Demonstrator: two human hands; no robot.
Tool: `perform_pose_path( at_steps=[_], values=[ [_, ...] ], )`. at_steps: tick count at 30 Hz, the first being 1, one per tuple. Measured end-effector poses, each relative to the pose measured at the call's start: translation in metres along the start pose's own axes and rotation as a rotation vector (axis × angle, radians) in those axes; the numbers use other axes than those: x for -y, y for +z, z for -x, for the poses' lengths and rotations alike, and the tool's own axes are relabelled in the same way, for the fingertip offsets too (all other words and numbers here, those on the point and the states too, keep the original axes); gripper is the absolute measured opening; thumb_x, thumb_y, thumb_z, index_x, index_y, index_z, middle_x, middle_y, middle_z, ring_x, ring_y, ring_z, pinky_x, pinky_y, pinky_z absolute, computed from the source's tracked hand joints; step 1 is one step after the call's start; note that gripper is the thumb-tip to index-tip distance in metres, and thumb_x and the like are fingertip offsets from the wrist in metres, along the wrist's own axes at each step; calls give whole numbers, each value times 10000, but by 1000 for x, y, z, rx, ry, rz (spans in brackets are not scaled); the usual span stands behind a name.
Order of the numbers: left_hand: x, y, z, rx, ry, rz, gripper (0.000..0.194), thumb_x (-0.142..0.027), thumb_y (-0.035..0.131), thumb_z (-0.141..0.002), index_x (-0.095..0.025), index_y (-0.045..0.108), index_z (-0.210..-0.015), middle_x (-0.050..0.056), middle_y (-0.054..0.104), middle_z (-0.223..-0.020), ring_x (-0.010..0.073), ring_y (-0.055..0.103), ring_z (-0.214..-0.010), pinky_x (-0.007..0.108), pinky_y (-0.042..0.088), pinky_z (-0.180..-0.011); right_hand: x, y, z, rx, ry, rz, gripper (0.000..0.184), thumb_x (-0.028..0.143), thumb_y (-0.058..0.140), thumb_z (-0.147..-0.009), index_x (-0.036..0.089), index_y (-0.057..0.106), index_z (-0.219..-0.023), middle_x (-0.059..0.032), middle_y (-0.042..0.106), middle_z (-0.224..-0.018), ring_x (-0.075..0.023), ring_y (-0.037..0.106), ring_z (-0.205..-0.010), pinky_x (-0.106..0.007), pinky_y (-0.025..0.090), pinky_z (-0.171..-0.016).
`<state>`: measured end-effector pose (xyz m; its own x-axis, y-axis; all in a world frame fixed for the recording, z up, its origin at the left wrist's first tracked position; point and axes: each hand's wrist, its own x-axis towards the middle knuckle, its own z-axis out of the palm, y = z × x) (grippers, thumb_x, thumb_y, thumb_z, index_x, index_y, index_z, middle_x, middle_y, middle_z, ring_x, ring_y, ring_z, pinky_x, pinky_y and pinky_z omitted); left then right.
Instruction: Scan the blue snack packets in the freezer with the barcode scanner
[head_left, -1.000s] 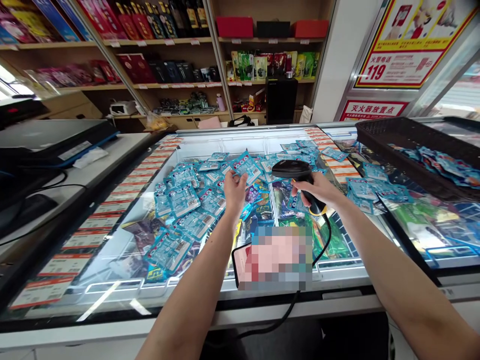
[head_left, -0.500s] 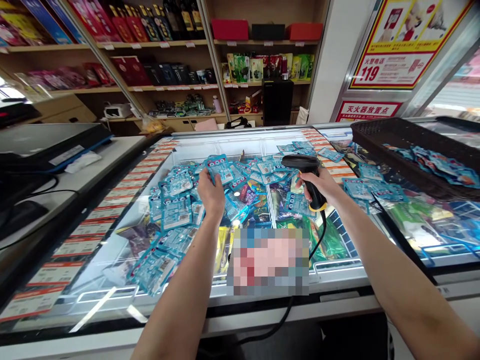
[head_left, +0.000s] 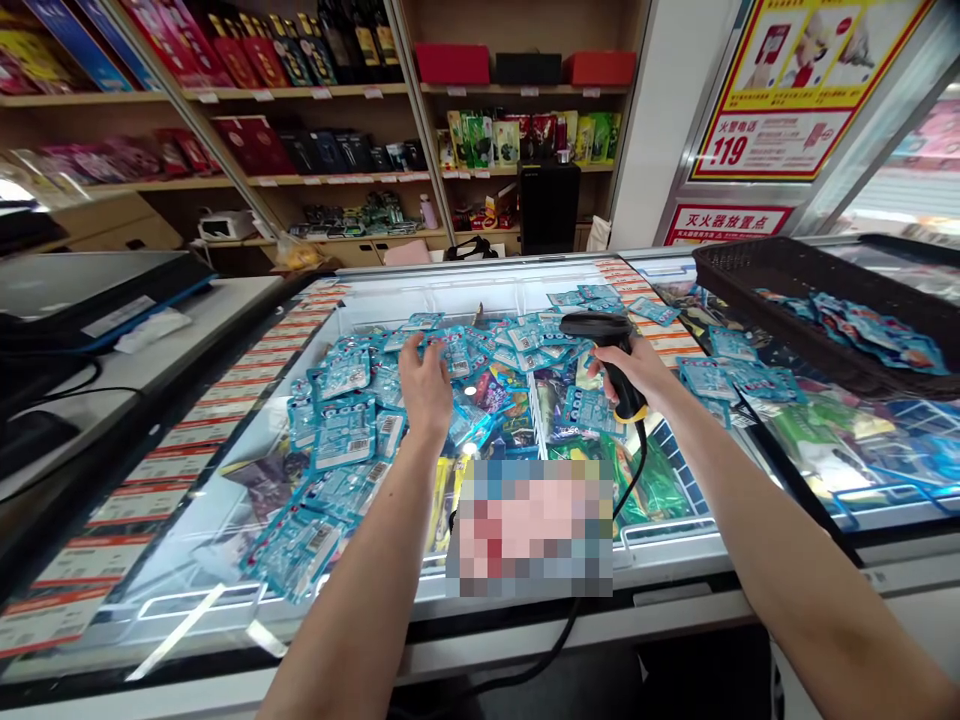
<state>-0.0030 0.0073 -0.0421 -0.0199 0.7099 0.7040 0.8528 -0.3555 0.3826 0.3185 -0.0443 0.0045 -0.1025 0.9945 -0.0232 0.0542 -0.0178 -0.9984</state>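
My right hand [head_left: 626, 368] is wrapped round the grip of a black and yellow barcode scanner [head_left: 598, 326], whose head points left over the packets. A cord runs down from its handle. My left hand [head_left: 426, 388] hovers low over the pile with its fingers apart and nothing held between them. Just past its fingertips lies a blue snack packet [head_left: 456, 348]; whether they touch it I cannot tell. More blue packets [head_left: 345, 432] with printed barcodes are scattered over the glass top of the display freezer [head_left: 187, 545], overlapping in places.
On the right, a dark brown basket [head_left: 750, 262] holds more blue packets. Loose packets [head_left: 739, 378] lie beside it. Black equipment [head_left: 97, 290] stands on the left counter. Stocked shelves [head_left: 330, 180] line the back. A blurred patch hides part of the freezer's near side.
My left hand has let go of a blue packet, and its fingers have spread. The scanner stays in my right hand. The whole view has shifted slightly.
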Motion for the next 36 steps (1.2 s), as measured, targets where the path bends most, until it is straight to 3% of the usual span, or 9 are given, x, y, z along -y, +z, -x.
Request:
perform_pose_path(
  at_steps=[5,11,13,17,20,25,30,33,36],
  values=[
    [-3,2,2,83,38,-76,295,-193,419,-866,-220,646,-1051,102,589,-1163,276,483,-1133,484,269,-1047,0,-3,-2,-42,16,9,270,408,637,-734,180,543,-842,-79,697,-761,-123,541,-385,-255,431,-332],
    [-16,0,1,114,108,-12,334,-341,508,-864,-211,602,-1157,122,547,-1266,286,454,-1202,489,252,-1062,-3,-7,-4,-16,13,29,263,413,634,-742,181,554,-838,-81,690,-778,-130,550,-390,-269,439,-337],
    [-23,0,0,203,196,116,323,-348,506,-874,-214,607,-1150,104,585,-1222,254,492,-1176,451,317,-1038,-2,-8,-4,-12,16,34,255,411,635,-743,183,555,-824,-81,689,-774,-130,546,-385,-273,438,-335],
    [-48,2,0,510,346,372,292,-337,478,-901,-263,613,-1150,54,636,-1168,187,562,-1110,392,415,-984,0,-9,-4,-30,26,42,246,408,636,-739,183,558,-800,-84,694,-756,-129,547,-386,-261,423,-323],
    [-72,2,2,683,383,448,295,-357,457,-913,-307,610,-1160,22,611,-1240,178,523,-1189,408,405,-1017,0,-10,-4,-45,19,33,237,401,632,-739,186,566,-816,-81,700,-743,-132,549,-388,-259,425,-327],
    [-106,13,4,846,511,529,318,-389,457,-914,-301,605,-1182,17,590,-1283,163,477,-1250,389,362,-1066,1,-9,-3,-26,6,54,240,419,617,-743,182,576,-736,-67,677,-643,-134,534,-373,-260,419,-338],
    [-129,32,4,906,590,476,288,-416,447,-915,-226,654,-975,60,647,-1154,194,563,-1125,356,430,-946,2,-9,-2,8,9,107,287,451,574,-769,173,602,-701,-29,576,-439,-141,516,-361,-249,409,-356],
    [-134,38,2,872,644,366,308,-468,562,-837,-184,620,-940,80,663,-977,212,603,-950,347,439,-851,1,-10,-2,1,9,119,294,456,578,-767,171,612,-704,-36,586,-446,-143,518,-360,-250,408,-357],
    [-129,38,0,827,653,297,356,-479,616,-792,-185,593,-991,85,635,-987,224,574,-956,349,428,-842,-1,-10,-3,-28,-7,102,275,448,593,-759,176,613,-725,-52,629,-520,-149,537,-379,-255,413,-355]
  ],
)
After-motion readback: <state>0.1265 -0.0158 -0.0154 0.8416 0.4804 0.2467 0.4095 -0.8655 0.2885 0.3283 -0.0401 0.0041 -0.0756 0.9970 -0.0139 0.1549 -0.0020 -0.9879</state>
